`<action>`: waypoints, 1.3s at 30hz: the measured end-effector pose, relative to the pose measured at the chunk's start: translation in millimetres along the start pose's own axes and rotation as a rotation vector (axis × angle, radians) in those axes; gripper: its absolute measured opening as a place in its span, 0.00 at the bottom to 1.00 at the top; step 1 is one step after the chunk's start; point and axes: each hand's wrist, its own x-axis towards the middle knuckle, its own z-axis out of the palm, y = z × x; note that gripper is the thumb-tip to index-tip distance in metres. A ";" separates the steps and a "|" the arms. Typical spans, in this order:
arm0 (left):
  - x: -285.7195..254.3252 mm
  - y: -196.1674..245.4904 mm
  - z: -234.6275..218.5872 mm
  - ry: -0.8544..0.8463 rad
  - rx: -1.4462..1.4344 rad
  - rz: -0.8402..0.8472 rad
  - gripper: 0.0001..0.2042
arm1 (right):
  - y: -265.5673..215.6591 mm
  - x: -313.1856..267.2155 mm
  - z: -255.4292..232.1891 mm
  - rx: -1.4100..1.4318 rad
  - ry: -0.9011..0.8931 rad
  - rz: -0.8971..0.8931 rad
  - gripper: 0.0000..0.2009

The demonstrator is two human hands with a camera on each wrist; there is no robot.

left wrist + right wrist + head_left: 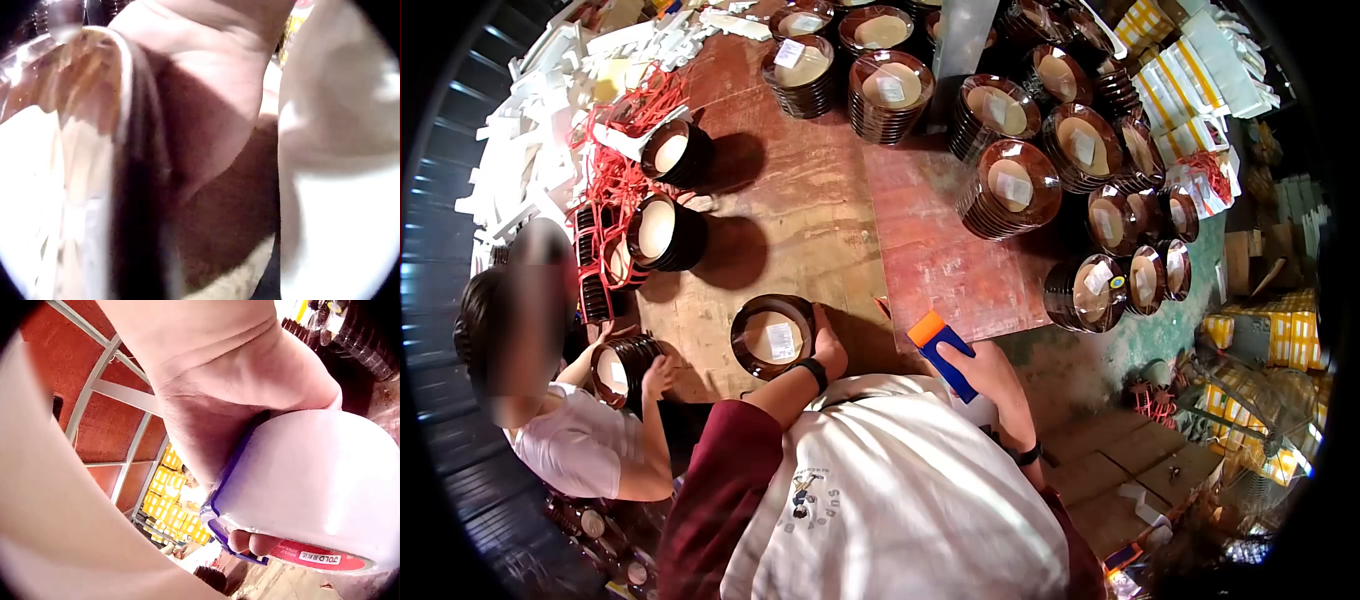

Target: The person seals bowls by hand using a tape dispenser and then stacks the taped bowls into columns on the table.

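Note:
My left hand (pixel 830 350) grips the right rim of a plastic-wrapped stack of brown bowls (pixel 772 336) with a white label inside, standing on the wooden table (pixel 800 220) near its front edge. In the left wrist view my palm (pixel 206 81) lies against the dark rim of the bowl stack (pixel 137 187). My right hand (pixel 992 378) holds a blue tape dispenser (pixel 941 351) with an orange tip, raised over the table's front edge. The right wrist view shows my right hand (pixel 225 394) curled round the dispenser's frame and its large tape roll (pixel 312 494).
Many wrapped bowl stacks (pixel 1010 185) crowd the back and right of the table. Red string (pixel 625 130) and white pieces (pixel 520 150) lie at the left. Another person (pixel 570 420) at the left holds a bowl stack (pixel 615 370). Yellow-and-white boxes (pixel 1190 80) stand at the right.

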 end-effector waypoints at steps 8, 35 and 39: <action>-103.9 -102.5 9.5 0.857 -1.705 0.055 0.16 | -3.0 -9.9 -2.8 0.200 -0.017 -0.043 0.22; -34.2 50.1 176.6 0.842 -3.619 0.030 0.30 | -79.2 -5.6 71.4 0.075 -0.265 -0.212 0.19; -61.9 47.1 163.8 0.665 -3.666 0.112 0.32 | -99.7 15.5 89.4 -0.006 -0.606 -0.206 0.19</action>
